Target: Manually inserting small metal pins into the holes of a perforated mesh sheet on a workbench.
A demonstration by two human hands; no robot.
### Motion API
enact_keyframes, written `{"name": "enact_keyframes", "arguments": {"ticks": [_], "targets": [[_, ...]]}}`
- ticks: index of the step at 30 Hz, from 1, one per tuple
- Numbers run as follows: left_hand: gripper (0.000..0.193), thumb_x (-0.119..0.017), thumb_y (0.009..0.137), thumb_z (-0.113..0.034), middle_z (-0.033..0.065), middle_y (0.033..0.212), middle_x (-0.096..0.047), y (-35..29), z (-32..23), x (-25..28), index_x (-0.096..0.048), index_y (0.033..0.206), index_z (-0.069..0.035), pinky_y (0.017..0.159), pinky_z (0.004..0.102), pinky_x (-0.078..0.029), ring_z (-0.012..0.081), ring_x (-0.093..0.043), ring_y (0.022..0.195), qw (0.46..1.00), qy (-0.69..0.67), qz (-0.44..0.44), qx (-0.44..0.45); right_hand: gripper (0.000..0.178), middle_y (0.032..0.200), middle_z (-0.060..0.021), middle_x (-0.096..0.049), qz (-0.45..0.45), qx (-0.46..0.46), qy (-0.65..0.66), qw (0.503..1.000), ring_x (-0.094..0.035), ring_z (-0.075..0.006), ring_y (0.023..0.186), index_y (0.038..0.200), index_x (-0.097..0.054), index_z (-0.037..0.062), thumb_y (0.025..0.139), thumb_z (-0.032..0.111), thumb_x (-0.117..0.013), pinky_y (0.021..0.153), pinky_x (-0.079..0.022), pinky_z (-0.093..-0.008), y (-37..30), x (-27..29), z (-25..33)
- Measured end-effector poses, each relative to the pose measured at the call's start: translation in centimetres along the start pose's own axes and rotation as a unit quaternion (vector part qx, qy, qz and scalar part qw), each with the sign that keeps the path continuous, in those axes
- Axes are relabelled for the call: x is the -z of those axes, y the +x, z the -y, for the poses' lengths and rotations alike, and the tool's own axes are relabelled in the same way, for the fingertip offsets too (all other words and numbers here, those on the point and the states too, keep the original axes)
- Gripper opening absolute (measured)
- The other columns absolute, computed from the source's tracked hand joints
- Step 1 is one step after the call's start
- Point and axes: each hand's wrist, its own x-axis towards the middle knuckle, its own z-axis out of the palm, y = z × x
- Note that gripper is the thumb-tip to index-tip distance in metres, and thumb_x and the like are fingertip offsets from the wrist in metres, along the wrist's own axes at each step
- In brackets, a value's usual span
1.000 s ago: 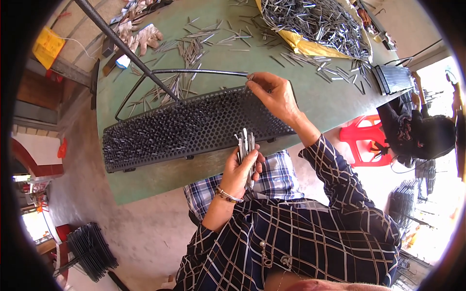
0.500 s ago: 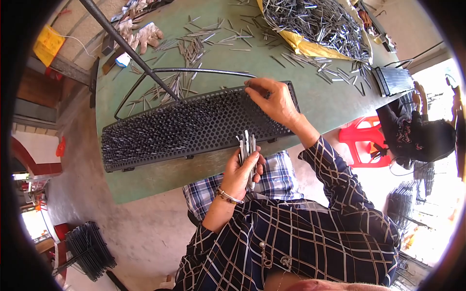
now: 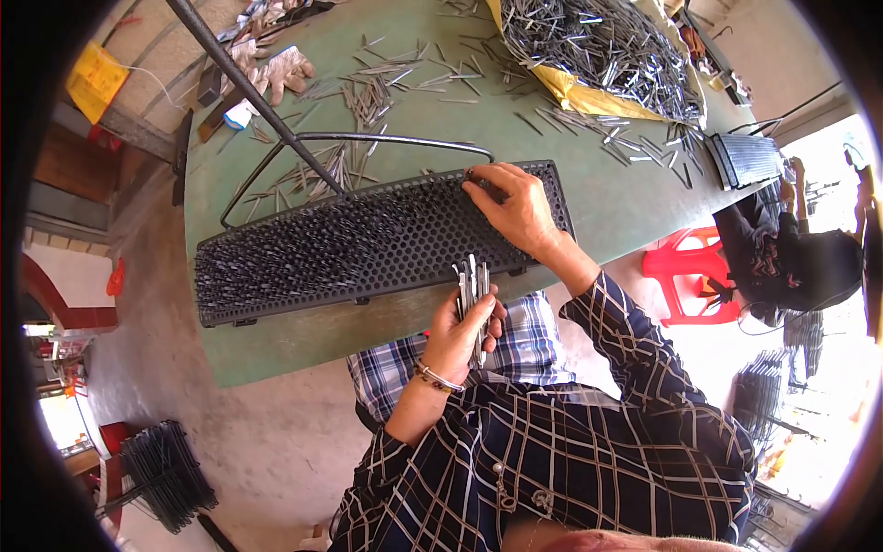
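Note:
My left hand [image 3: 453, 336] is closed round a bundle of thin metal strips [image 3: 474, 290], their tips sticking up past the fingers. In front of me a long black perforated panel [image 3: 520, 241] lies at a slant on the table. Many dark strips [image 3: 285, 253] stand upright in its holes across the left and middle; the right part shows bare holes. My right hand [image 3: 517, 207] is over this bare part, its thumb and fingertips bent together near the panel's far edge. Whatever the fingertips hold is too small to make out.
The green table [image 3: 276, 354] carries loose strips [image 3: 363, 101] behind the panel and a large heap [image 3: 598, 55] on a yellow sack. A bent black metal rod frame [image 3: 248, 92] crosses the panel's far side. Work gloves [image 3: 280, 72] lie far left. Right: a red stool [image 3: 681, 267], another person [image 3: 800, 262].
My right hand has dropped slightly toward the panel, its fingertips still at the far edge. The left hand keeps its bundle in nearly the same place. The whole view has shifted a little.

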Motion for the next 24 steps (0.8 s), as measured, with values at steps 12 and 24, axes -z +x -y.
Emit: {"name": "enact_keyframes", "arguments": {"ticks": [12,24], "targets": [[0.023,-0.057,0.091,-0.018,0.0062,0.081,-0.061,-0.1,0.3,-0.1,-0.054,0.107,-0.003,0.047,0.0201,-0.045,0.0095,-0.057,0.063,1.000,-0.012,0.013,-0.002,0.015,0.091,-0.0098,-0.064,0.018,0.050,-0.033,0.998,-0.061,-0.0222,0.065,0.093,-0.067,0.0025,0.081,0.010,-0.065,0.059,-0.049,-0.0286,-0.2,0.5,-0.6],[0.024,-0.058,0.090,-0.019,0.0074,0.085,-0.061,0.1,-0.9,0.0,-0.053,0.107,-0.004,0.050,0.0215,-0.047,0.0118,-0.060,0.068,0.995,-0.013,0.023,-0.092,0.023,0.079,-0.0019,-0.062,0.285,-0.192,0.242,0.907,-0.054,-0.0075,0.070,0.094,-0.066,-0.0027,0.086,0.019,-0.064,0.060,-0.044,-0.0241,-3.3,3.7,3.6]]}}
